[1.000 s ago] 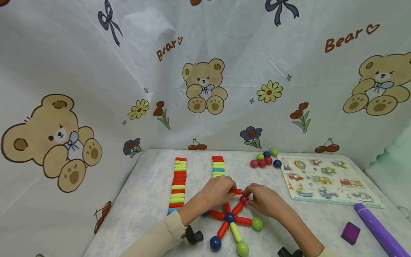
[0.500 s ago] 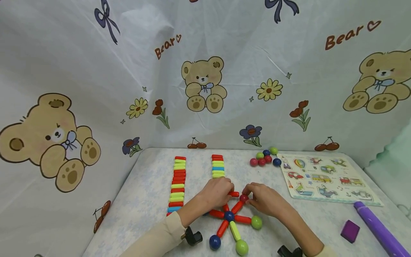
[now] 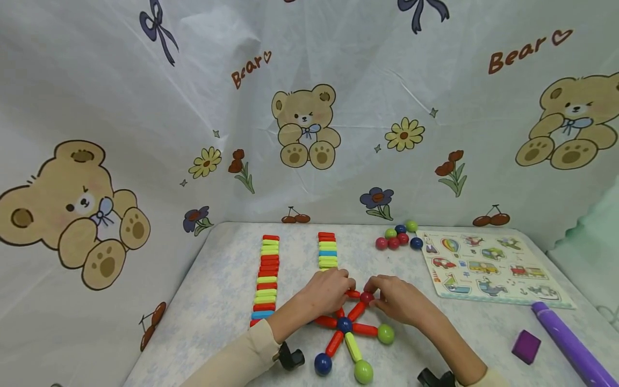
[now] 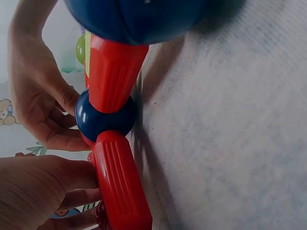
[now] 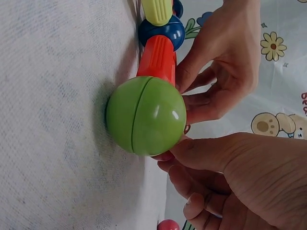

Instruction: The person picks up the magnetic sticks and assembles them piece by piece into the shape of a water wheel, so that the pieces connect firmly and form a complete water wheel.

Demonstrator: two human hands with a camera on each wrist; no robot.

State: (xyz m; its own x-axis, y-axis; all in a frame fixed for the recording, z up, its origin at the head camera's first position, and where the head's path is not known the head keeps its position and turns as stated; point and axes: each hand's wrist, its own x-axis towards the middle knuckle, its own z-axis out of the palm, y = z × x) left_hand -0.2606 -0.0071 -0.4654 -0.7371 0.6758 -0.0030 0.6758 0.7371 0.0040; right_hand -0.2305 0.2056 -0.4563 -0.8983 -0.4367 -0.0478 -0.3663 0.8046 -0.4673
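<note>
A star of magnetic-looking rods and balls lies on the table, with a blue hub ball (image 3: 344, 324) in its middle. At its far side my left hand (image 3: 326, 292) grips a short red rod (image 3: 353, 294), whose free end meets a red ball (image 3: 367, 297). My right hand (image 3: 398, 302) pinches that red ball between thumb and fingers. A green ball (image 5: 146, 115) on one arm looms in front of the hands in the right wrist view. In the left wrist view, a red arm rod (image 4: 120, 182) partly covers the left fingers.
Two columns of coloured rods (image 3: 267, 279) (image 3: 328, 252) lie behind and left. Loose balls (image 3: 397, 237) cluster at the back, beside a picture puzzle board (image 3: 493, 269). A purple block (image 3: 526, 346) and a purple tube (image 3: 570, 344) lie right. A printed curtain (image 3: 309, 199) hangs behind.
My left hand has brought the red rod down and its end against the red ball. The right hand stays at the ball. The head view has shifted slightly.
</note>
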